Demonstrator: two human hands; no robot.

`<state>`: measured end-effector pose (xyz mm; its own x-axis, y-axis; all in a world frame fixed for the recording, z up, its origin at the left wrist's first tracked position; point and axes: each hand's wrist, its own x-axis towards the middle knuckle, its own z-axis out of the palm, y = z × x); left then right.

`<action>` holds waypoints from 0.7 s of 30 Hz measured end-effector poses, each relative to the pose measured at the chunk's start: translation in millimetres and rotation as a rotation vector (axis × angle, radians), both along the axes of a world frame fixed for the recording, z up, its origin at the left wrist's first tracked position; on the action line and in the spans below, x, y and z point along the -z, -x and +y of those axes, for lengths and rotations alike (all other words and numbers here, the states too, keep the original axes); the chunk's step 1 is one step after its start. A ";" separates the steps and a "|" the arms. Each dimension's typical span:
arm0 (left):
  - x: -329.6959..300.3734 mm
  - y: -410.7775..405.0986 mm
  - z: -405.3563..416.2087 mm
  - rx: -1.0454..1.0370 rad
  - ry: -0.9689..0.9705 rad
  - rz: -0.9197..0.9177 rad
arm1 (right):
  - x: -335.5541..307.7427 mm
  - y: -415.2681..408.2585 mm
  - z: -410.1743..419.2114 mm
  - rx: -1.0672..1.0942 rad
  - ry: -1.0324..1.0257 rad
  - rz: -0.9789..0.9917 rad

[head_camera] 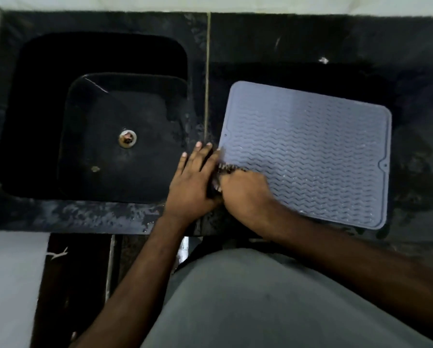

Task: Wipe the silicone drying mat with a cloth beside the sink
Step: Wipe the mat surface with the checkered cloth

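A grey silicone drying mat [310,146] with wavy ridges lies flat on the black counter to the right of the sink; wet glints show on its near half. A dark patterned cloth [226,170] is bunched at the mat's near left corner, mostly hidden between my hands. My right hand [245,190] is closed over the cloth and rests on the mat's corner. My left hand [194,183] lies flat with fingers spread, pressing on the counter and the mat's left edge, touching the cloth.
The black sink [47,116] with a metal drain [127,138] sits to the left. The black stone counter [310,41] looks wet around the mat and along the front edge. A pale wall runs along the back. My grey shirt fills the bottom.
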<state>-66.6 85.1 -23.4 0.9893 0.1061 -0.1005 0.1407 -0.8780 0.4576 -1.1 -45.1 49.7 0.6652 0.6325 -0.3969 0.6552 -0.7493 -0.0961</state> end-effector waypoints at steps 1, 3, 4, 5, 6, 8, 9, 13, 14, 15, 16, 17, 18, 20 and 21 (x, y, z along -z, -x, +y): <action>-1.6 4.9 -0.5 -0.054 0.012 -0.010 | -3.4 -4.8 -9.9 0.009 -0.015 0.031; -2.2 12.1 -1.2 -0.182 -0.005 -0.046 | -5.2 -15.8 -25.2 -0.003 -0.084 0.010; -3.6 16.0 -3.0 -0.251 -0.025 -0.053 | -3.9 -21.3 -30.5 -0.029 -0.139 -0.026; -5.1 17.6 -4.8 -0.313 -0.028 -0.051 | -1.5 -27.5 -33.6 -0.044 -0.193 -0.074; -4.6 15.4 -5.5 -0.363 -0.010 -0.039 | 0.8 -34.8 -33.6 -0.034 -0.223 -0.120; -4.4 10.5 -9.9 -0.437 0.019 -0.015 | 2.6 -47.7 -32.0 -0.067 -0.237 -0.163; -4.1 7.9 -13.6 -0.456 0.045 -0.004 | 5.4 -52.2 -32.0 -0.120 -0.223 -0.147; -6.5 -1.5 -26.9 -0.596 0.221 0.065 | 22.9 -59.1 -39.9 -0.380 -0.166 0.030; -6.7 -2.5 -29.0 -0.641 0.253 0.083 | 26.3 -59.2 -45.6 -0.421 -0.171 0.052; -6.8 -3.4 -30.4 -0.676 0.271 0.093 | 29.4 -58.3 -51.8 -0.463 -0.180 0.062; -6.2 -4.4 -30.6 -0.703 0.279 0.101 | 33.5 -56.9 -56.9 -0.507 -0.186 0.067; -4.5 -4.6 -30.6 -0.727 0.282 0.106 | 37.5 -54.3 -61.4 -0.543 -0.191 0.078; -3.0 -4.4 -30.9 -0.746 0.286 0.107 | 41.7 -52.0 -64.4 -0.558 -0.212 0.092; -1.3 -4.1 -32.4 -0.769 0.299 0.104 | 50.4 -51.2 -66.6 -0.530 -0.278 0.150; -2.1 -4.3 -32.9 -0.777 0.307 0.104 | 53.1 -51.5 -66.3 -0.503 -0.316 0.199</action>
